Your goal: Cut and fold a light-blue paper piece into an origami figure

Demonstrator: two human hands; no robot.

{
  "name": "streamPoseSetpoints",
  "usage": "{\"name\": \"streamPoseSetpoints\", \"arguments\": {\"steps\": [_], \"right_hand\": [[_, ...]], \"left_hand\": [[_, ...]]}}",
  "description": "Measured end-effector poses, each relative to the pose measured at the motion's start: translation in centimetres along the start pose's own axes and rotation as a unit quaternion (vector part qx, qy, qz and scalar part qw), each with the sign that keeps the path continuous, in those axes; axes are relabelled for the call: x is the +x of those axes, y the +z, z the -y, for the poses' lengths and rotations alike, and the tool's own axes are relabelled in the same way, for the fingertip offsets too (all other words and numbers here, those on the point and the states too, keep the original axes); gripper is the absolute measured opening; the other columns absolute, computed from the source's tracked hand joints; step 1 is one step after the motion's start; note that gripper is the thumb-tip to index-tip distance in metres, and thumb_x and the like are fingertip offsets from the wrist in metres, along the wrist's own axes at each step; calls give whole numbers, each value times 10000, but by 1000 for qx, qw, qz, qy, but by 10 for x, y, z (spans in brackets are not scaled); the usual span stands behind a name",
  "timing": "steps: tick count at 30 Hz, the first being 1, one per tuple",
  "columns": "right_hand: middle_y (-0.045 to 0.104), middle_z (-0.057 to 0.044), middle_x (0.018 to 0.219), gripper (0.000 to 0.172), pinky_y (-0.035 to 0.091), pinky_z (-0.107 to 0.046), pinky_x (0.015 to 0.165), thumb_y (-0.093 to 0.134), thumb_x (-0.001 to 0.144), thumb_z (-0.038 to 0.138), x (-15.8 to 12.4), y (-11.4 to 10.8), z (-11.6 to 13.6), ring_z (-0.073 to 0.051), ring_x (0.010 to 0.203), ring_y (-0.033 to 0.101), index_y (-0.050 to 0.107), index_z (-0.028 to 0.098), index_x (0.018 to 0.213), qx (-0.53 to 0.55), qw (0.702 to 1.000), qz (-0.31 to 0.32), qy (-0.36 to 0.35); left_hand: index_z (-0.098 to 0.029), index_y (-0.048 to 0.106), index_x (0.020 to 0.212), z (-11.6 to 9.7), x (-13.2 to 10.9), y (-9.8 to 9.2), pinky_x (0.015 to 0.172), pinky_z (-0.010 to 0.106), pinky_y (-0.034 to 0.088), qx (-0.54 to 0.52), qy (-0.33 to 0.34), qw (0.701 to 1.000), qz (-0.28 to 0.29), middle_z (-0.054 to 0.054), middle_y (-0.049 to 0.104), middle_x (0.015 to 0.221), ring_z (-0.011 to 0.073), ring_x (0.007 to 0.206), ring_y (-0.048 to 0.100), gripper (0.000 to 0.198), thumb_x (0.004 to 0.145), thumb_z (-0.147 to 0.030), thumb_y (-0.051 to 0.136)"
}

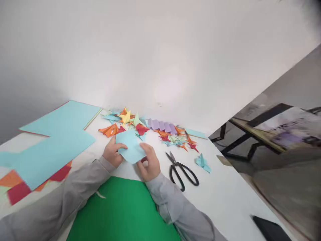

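Note:
A small light-blue square of paper (130,147) is held up just above the white table (225,190) between both my hands. My left hand (113,152) pinches its left edge, thumb on top. My right hand (149,162) grips its lower right edge with curled fingers. Both arms are in grey sleeves. A green sheet (122,211) lies flat under my wrists. Beyond the paper, a heap of folded paper figures (140,129) in orange, red, yellow, purple and blue runs along the wall.
Black scissors (182,170) lie shut to the right of my right hand, a small blue folded figure (203,163) past them. Large light-blue sheets (55,140) over orange and red sheets (17,187) cover the left. A dark flat object (271,229) sits at the table's near right edge.

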State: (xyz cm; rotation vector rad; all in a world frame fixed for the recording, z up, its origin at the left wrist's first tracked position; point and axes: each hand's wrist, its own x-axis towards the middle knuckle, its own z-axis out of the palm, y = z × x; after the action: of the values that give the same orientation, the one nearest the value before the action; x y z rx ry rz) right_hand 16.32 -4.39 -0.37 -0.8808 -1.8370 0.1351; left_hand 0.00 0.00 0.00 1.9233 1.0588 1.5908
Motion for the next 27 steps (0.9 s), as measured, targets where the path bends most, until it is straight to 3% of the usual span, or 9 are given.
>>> {"name": "streamPoseSetpoints", "arguments": {"steps": [3,5,10,14,19,23,27], "right_hand": [[534,-98,988,193,467,-346,762,539,694,113,2,-2,-8,-210,916,555,603,198,856,2,1000,-25,8],[517,-88,973,113,461,-349,761,604,649,124,3,-3,-12,-214,899,554,608,197,735,-5,997,-60,53],[501,-69,936,117,438,-341,762,661,576,109,4,-3,-17,-211,880,547,586,191,613,22,989,-76,126],[508,-65,925,141,429,-322,729,675,562,122,2,-2,-17,-200,835,558,549,183,549,70,986,-60,137],[546,-75,933,181,420,-319,732,686,557,110,5,-7,-13,-199,832,574,526,181,513,106,986,15,131],[571,-80,970,208,400,-361,813,682,563,121,6,-9,-14,-223,906,568,496,185,497,132,973,-12,187],[482,-100,1147,150,422,-352,811,697,518,124,4,-8,-22,-258,1023,528,562,182,549,119,965,-72,223]], "left_hand": [[-152,691,686,6,-1,2,588,252,502,-55,-65,996,12,77,560,816,163,738,581,171,565,-117,575],[-149,682,709,7,0,3,543,254,510,-113,-126,986,-4,52,552,762,144,657,581,185,548,-146,592],[-110,631,863,5,7,-2,599,344,538,-285,-263,920,-60,92,604,916,175,675,617,327,567,-249,643],[-145,589,1010,9,15,-6,599,332,516,-363,-362,856,-67,82,639,934,214,762,614,511,548,-331,704],[-111,681,756,17,19,-12,543,236,459,-320,-389,863,32,61,657,788,161,673,605,391,380,-161,777],[-141,700,721,14,22,-19,430,201,393,-329,-421,841,92,19,650,725,113,545,566,337,394,-63,700],[-131,705,700,5,25,-21,507,266,455,-351,-429,825,112,42,673,690,170,594,600,381,350,6,648]]}}
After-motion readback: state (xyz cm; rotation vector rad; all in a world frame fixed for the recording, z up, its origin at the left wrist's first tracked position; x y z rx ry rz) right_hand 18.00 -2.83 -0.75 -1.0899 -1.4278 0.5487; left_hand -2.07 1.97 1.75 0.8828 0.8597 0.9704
